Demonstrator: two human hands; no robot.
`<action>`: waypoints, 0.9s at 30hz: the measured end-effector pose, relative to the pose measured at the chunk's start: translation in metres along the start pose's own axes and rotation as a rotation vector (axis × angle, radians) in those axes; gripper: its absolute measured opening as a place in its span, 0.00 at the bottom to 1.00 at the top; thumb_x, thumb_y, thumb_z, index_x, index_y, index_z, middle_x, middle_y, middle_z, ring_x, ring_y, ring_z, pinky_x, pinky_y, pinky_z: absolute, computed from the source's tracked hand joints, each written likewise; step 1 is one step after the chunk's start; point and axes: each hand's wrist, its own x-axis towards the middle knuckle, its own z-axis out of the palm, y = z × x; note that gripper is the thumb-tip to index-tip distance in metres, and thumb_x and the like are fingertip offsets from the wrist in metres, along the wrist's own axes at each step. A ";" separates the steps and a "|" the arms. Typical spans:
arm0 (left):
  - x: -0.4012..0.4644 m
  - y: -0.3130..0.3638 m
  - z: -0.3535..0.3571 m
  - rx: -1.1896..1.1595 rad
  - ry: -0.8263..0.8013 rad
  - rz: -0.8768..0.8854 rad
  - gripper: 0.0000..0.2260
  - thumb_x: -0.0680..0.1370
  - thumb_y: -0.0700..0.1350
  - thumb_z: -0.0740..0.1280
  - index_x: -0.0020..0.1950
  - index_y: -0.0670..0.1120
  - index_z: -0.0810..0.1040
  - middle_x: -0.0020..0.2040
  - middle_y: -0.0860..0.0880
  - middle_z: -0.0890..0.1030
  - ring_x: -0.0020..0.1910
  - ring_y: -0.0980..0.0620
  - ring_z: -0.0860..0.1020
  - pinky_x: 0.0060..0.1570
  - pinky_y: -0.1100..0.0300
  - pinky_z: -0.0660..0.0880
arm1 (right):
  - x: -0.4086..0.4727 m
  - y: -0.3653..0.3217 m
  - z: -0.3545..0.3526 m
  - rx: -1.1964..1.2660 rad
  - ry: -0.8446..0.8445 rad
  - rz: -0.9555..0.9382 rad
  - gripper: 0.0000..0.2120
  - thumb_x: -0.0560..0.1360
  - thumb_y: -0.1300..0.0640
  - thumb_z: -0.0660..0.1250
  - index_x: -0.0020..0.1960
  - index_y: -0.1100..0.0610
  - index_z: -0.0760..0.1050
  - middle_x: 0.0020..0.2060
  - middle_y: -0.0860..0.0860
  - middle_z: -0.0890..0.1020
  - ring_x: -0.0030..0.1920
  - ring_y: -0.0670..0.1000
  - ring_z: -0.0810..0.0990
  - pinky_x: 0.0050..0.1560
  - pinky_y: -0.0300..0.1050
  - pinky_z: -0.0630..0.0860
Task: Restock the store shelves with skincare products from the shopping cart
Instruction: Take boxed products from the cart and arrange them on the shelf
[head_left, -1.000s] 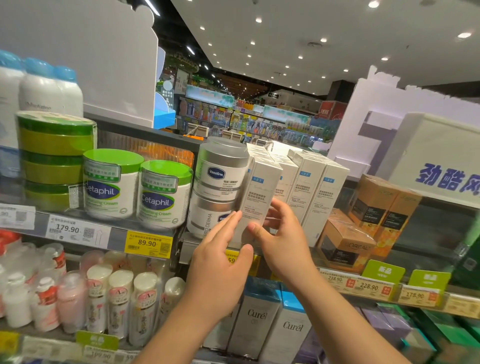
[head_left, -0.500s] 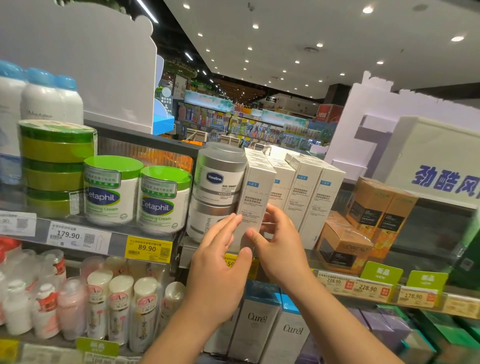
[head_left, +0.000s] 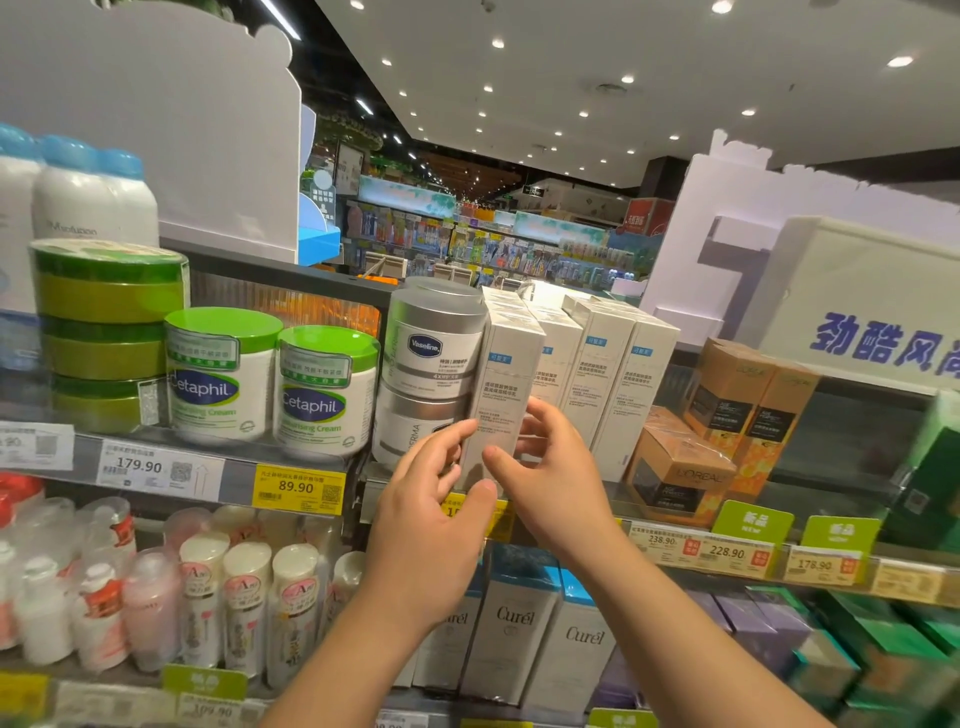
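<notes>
The store aisle runs far behind under ceiling spotlights. On the upper shelf (head_left: 156, 470), Cetaphil cream tubs (head_left: 327, 389) stand left, stacked Vaseline jars (head_left: 434, 345) beside them. The front white carton (head_left: 506, 384) stands upright just right of the jars, probably being squared into its row. The right hand (head_left: 550, 478) cups its lower part; the left hand (head_left: 431, 499), fingers straight, seems to touch its near left edge.

I see no gap left of the white box (head_left: 501, 395): stacked Vaseline jars (head_left: 434, 364) press against it, more boxes (head_left: 608, 374) crowd the right
</notes>
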 end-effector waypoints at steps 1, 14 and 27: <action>0.000 0.000 0.000 -0.004 0.006 0.002 0.23 0.79 0.41 0.70 0.69 0.63 0.75 0.70 0.58 0.74 0.69 0.63 0.74 0.66 0.67 0.73 | -0.001 -0.001 0.000 0.001 0.004 0.001 0.28 0.76 0.56 0.75 0.72 0.46 0.70 0.59 0.42 0.81 0.52 0.32 0.80 0.49 0.31 0.80; -0.017 0.008 -0.001 0.012 -0.014 0.088 0.25 0.71 0.51 0.72 0.68 0.61 0.75 0.65 0.60 0.76 0.66 0.62 0.75 0.63 0.61 0.76 | -0.027 0.000 -0.014 0.132 0.180 -0.007 0.19 0.78 0.57 0.72 0.66 0.46 0.73 0.54 0.43 0.81 0.52 0.37 0.80 0.47 0.31 0.77; -0.054 0.002 0.068 -0.135 -0.331 0.086 0.26 0.68 0.55 0.74 0.66 0.61 0.76 0.66 0.57 0.78 0.64 0.53 0.78 0.55 0.57 0.81 | -0.108 0.057 -0.076 0.266 0.435 0.059 0.09 0.77 0.52 0.69 0.55 0.41 0.80 0.48 0.46 0.84 0.51 0.55 0.84 0.52 0.65 0.82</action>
